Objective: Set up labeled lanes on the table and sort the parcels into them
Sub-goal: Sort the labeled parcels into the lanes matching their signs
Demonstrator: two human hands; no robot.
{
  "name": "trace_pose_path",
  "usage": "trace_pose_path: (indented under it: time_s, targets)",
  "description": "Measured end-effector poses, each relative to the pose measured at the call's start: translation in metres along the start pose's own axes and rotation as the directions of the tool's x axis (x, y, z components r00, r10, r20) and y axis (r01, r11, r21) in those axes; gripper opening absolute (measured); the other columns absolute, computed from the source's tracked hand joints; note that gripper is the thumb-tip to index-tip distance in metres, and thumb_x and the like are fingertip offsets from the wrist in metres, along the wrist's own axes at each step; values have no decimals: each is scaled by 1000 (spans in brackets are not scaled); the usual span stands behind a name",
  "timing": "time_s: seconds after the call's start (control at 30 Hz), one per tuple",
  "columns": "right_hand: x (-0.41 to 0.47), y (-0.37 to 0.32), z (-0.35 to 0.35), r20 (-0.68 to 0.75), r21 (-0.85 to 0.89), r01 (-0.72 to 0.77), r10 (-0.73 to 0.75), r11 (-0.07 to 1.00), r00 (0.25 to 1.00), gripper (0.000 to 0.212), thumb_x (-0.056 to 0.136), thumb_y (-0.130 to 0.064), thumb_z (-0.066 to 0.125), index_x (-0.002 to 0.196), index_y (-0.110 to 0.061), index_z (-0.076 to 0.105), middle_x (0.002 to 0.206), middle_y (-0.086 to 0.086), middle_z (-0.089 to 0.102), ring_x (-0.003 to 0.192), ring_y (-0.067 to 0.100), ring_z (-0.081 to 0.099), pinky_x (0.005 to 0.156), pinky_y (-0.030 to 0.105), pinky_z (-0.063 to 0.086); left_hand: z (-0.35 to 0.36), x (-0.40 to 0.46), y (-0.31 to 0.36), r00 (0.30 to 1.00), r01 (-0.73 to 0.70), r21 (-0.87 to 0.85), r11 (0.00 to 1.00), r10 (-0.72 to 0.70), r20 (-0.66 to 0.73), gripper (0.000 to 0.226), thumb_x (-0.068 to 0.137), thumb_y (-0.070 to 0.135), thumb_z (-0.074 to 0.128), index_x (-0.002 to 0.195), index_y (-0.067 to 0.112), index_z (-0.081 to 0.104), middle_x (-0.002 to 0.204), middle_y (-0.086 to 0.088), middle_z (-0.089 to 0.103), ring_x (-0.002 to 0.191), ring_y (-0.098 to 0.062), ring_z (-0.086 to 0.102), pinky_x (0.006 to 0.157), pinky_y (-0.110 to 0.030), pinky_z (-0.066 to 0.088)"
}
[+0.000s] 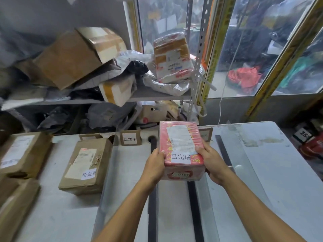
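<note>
Head view: red parcel (180, 147) — white shipping label on top, sticker reading 已完成 near its front edge — held above the surface (279, 172) between two black strips. Left hand (155, 165) and right hand (212, 163) grip its sides, fingers curled round it.

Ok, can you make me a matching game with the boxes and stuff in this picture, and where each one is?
Things:
1. red parcel
2. brown parcel with a white sticker
3. small card sign
4. tilted cardboard box

Places:
A. up on the shelf
B. standing at the back edge of the table
C. held between the left hand and the right hand
D. lying flat on the table, left of the hands

Pairs: 1-C, 2-D, 3-B, 4-A
</note>
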State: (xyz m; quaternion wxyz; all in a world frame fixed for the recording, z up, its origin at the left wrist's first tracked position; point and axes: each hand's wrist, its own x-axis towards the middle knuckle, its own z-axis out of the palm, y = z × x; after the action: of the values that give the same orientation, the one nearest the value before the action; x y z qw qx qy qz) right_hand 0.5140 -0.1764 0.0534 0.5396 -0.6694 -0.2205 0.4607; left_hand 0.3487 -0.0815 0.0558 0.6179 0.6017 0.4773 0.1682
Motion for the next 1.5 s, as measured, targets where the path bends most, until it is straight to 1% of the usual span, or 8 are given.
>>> trace_pose_path:
  time_s: [0.13, 0.57, 0.67, 0.77, 0.93, 1.07, 1.37, 1.5]
  targets:
    - [15, 7, -1, -16, -17, -44, 43, 999, 999, 33, 105, -18, 43, 124, -39, 58, 104, -10, 76, 92, 11, 74, 61, 21, 56, 2, 11, -9, 1000, 6, 103, 995, -5, -6, 32, 104, 26, 34, 117, 14, 61, 116, -6, 69, 106, -24, 66, 93, -50, 53]
    - [51, 32, 12, -79, -175, -178, 167, 968, 983, 31, 103, -8, 40, 97, -32, 58, 94, -10, 74, 77, 7, 74, 56, 19, 55, 9, 38, -20, 993, 61, 325, 944, -23, -117, 26, 98, 15, 41, 100, 17, 66, 102, 0, 71, 90, -19, 66, 75, -38, 60]
    - [55, 35, 14, -93, -203, -188, 172, 961, 981, 33, 101, -7, 39, 94, -32, 60, 87, -12, 75, 77, 9, 74, 57, 22, 56, 12, 44, -20, 987, 83, 399, 913, -21, -158, 25, 97, 12, 43, 103, 13, 67, 109, -6, 67, 106, -25, 60, 79, -35, 57]
    - [59, 38, 15, -107, -206, -192, 173, 960, 979, 31, 101, -9, 40, 95, -33, 59, 83, -14, 74, 76, 7, 74, 55, 20, 55, 16, 45, -20, 978, 122, 468, 875, -26, -208, 23, 97, 14, 46, 110, 18, 65, 114, -4, 59, 127, -24, 34, 93, -34, 46]
    - [63, 41, 15, -141, -241, -168, 137, 956, 981, 27, 101, -13, 41, 94, -35, 56, 89, -15, 71, 74, 4, 73, 54, 20, 55, 20, 46, -18, 963, 150, 493, 857, -15, -268, 17, 96, 23, 55, 110, 23, 64, 133, -1, 37, 134, -25, 24, 106, -38, 33]
    - [67, 39, 13, -136, -317, -171, 134, 933, 982, 23, 99, -16, 41, 109, -33, 53, 108, -5, 68, 93, 17, 70, 82, 41, 60, 26, 49, -25, 960, 170, 492, 854, -33, -277, 27, 95, 28, 61, 120, 19, 64, 159, -3, 21, 147, -26, 10, 114, -47, 28]
    - [71, 46, 20, -64, -561, -159, 148, 813, 987, 33, 92, -4, 46, 122, -7, 58, 117, 11, 67, 98, 27, 68, 82, 41, 60, 31, 53, -47, 952, 191, 617, 763, 8, -305, 26, 93, 23, 60, 118, 19, 64, 161, -2, 16, 148, -27, 8, 113, -48, 28]
    - [71, 39, 22, -92, -629, -120, 79, 768, 993, 29, 90, -8, 51, 117, -15, 61, 112, 5, 68, 94, 24, 66, 76, 33, 57, 34, 52, -46, 955, 187, 572, 799, -12, -295, 30, 95, 28, 61, 121, 14, 63, 161, -8, 21, 148, -28, 19, 111, -45, 36]
